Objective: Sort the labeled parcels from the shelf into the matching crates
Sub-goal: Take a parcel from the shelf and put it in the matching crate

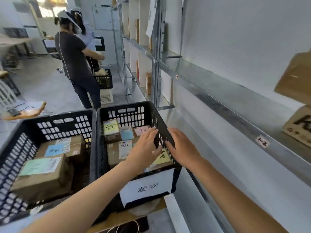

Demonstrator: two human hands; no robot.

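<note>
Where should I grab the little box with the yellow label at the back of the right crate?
Come from straight above. The yellow-label box seems to stand higher than the blue-label parcel beside it, so its front face shows free. Pinch it front to back near the top, since its left side sits close to the crate wall.
</note>
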